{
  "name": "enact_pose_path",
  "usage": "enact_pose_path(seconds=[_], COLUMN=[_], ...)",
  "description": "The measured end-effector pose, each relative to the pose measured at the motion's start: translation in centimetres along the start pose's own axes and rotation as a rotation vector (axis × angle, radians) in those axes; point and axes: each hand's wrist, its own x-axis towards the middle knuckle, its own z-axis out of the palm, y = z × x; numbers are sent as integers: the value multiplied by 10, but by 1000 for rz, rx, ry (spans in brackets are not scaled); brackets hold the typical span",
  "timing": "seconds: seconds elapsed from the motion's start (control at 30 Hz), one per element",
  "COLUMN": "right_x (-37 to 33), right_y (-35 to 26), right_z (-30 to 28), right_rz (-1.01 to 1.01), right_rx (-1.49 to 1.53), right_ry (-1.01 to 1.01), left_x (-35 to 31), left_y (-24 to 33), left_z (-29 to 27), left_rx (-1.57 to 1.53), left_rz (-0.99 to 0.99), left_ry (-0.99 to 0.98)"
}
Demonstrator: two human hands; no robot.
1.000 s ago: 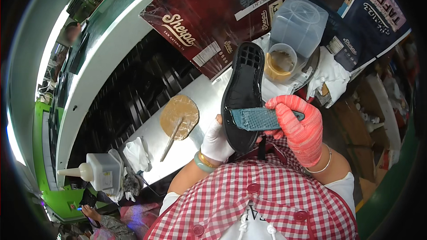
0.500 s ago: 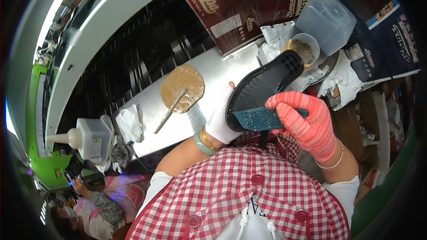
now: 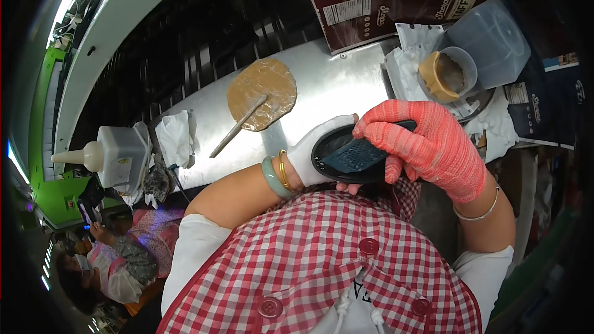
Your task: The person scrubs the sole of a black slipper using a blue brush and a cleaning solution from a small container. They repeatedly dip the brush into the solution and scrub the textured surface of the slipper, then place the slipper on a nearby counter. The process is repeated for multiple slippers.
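A black shoe sole (image 3: 326, 148) with a raised rim lies tilted across my left hand (image 3: 304, 154), which wears a white glove with bare fingertips. That hand is closed round the sole's rounded end from below. My right hand (image 3: 427, 145), in a coral knit glove, pinches a dark teal strip with a scaly texture (image 3: 356, 156). The strip rests inside the sole's rim, and its far end shows past my right fingers. The right fingers and palm hide the sole's other end. Both hands are close in front of the checked apron (image 3: 297, 229).
A metal bench (image 3: 334, 86) bears a round tan lid-like disc (image 3: 263, 83) with a stick (image 3: 238, 127) on it. At left stand a white squeeze bottle (image 3: 120, 158) and crumpled tissue (image 3: 175, 138). At right are a small cup (image 3: 467, 62), a clear plastic container (image 3: 498, 40) and tissues. Another person (image 3: 133, 253) sits lower left.
The sole has tipped from a long, upright slant to a flatter, foreshortened angle. My right hand has moved up and over it, covering its far end. The view has shifted slightly.
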Motion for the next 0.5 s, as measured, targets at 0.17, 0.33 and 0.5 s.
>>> enact_pose_path(seconds=[0.17,0.33,0.5], right_x=[5,2,-9], right_y=[9,11,9], right_z=[-10,-19,-27], right_rz=[-22,29,72], right_rx=[-31,-75,-91], right_ry=[-23,-9,-10], left_x=[0,5,-1], left_y=[5,10,16], left_z=[-8,-12,-9], left_rx=[40,-73,-120], left_rz=[-59,-202,-222], left_ry=[-3,-1,124])
